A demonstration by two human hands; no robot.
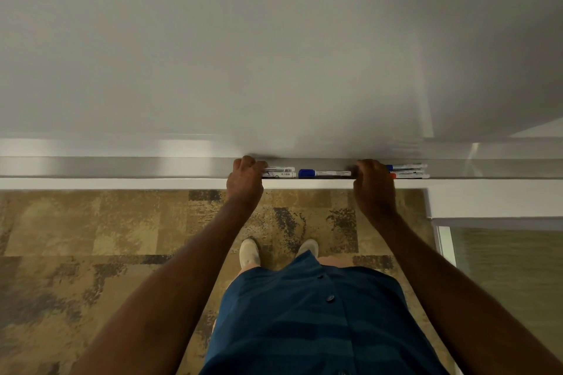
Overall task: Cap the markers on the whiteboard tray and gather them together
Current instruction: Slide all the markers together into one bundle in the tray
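Note:
Several white markers lie along the grey whiteboard tray (pixel 122 167). My left hand (pixel 246 180) rests curled on the left ends of two stacked markers (pixel 281 172). A blue-capped marker (pixel 324 173) lies in the middle between my hands. My right hand (pixel 373 184) covers the left ends of two more, a blue marker (pixel 406 166) and a red marker (pixel 409 175); whether either hand truly grips them is hidden by the fingers.
The whiteboard (pixel 274 55) fills the upper view. Below the tray is a patterned tan carpet (pixel 91 237), my feet and my blue shirt. A glass panel with a white frame (pixel 502 268) stands at the right.

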